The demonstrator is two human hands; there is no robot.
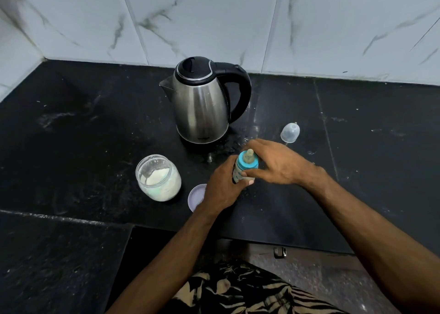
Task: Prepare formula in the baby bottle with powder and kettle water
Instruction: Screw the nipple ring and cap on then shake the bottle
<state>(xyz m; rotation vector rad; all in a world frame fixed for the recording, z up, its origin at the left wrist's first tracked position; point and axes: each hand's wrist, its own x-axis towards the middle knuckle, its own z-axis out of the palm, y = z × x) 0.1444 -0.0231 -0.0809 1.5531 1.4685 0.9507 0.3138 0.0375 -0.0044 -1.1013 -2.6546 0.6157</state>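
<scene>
Fingers of the right hand (273,163) curl round the teal collar (247,164) while the left hand (222,187) grips the baby bottle (238,173) upright on the counter (71,135) near the kettle (202,104), so I'd guess it's the cap-twisting step, needing a firm turn next.

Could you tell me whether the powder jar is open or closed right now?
Open. The powder jar has no lid on its mouth, white powder shows inside, and a purple lid lies flat on the counter beside it.

A: What lies behind the black desk (71,127)?
B: A white marble-veined tiled wall (214,18).
A: And below its edge?
B: Speckled floor (321,273), a small dark object (279,252) on it, and zebra-patterned fabric (238,292).
</scene>
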